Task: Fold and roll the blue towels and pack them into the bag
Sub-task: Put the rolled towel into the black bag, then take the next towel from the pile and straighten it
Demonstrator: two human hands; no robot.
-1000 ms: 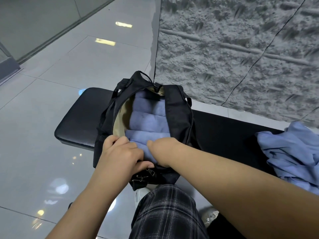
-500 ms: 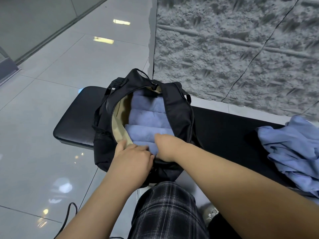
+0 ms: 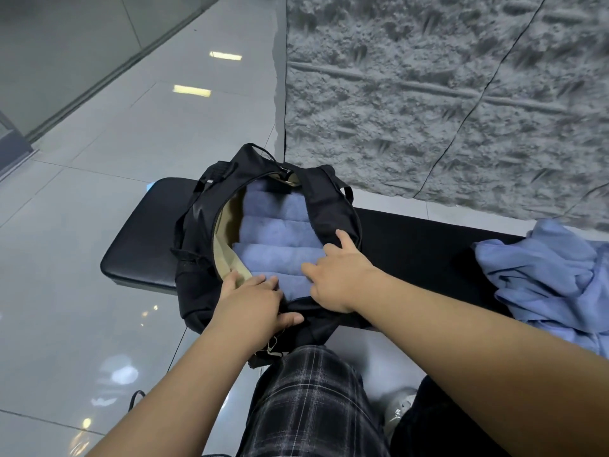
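The black bag (image 3: 263, 245) is lying on the black table (image 3: 428, 245), with its mouth wide open. Four rolled blue towels (image 3: 276, 232) are packed side by side inside it. A loose heap of blue cloth (image 3: 540, 278), most likely more towels, is left on the table, well apart from the bag on the right.

The left hand (image 3: 253, 301) is laid flat at the near rim of the bag, fingers mostly straight, touching the nearest roll and the tan lining. Nothing is seen to be gripped by it. The right hand (image 3: 339, 275) is spread open too. Its fingers are pressed on the nearest rolls and one finger is reaching to the right rim of the bag. Nothing is held in it either.

Some things could go wrong from here. The bag looks nearly full, so a roll could be squashed out of shape or pushed up and out if it is pressed too hard. A roll could come undone if it is dragged sideways by the fingers. The near end of the bag is hanging past the table edge, so it might be tipped or slid off toward the floor if too much weight is put there. There may not be enough room left for the heap on the right.
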